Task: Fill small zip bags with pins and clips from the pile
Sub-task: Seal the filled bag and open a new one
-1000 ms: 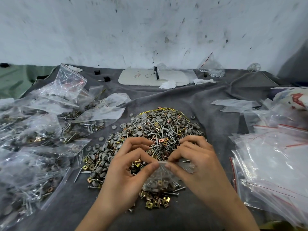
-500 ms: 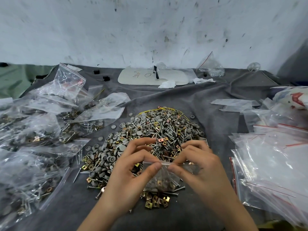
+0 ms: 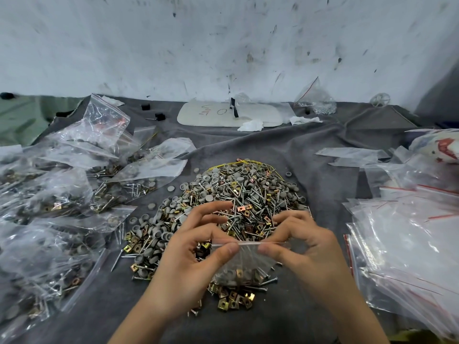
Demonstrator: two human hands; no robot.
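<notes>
1. 2 hands are raised over the near edge of the pile (image 3: 248,194) of pins, grey caps and brass-coloured clips, which is heaped on a grey cloth (image 3: 285,150).
2. A small zip bag (image 3: 244,265) is held between them; its top strip is pinched by thumb and forefinger of the left hand (image 3: 188,256) at one end and of the right hand (image 3: 305,247) at the other, with the remaining fingers curled loosely above.
3. Whether the strip is sealed cannot be told.
4. Pins, caps and 1 clip are made out dimly through the plastic at the bag's bottom.
5. The near middle of the pile is hidden behind the hands and bag.
6. Filled bags (image 3: 49,194) are crowded at the left and cut off by the edge.
7. Empty zip bags (image 3: 409,232) are stacked at the right, likewise cut off.
8. A patterned object (image 3: 439,147) at the right edge is only partly seen.
9. A white board (image 3: 223,115) with illegible writing is laid at the back.
</notes>
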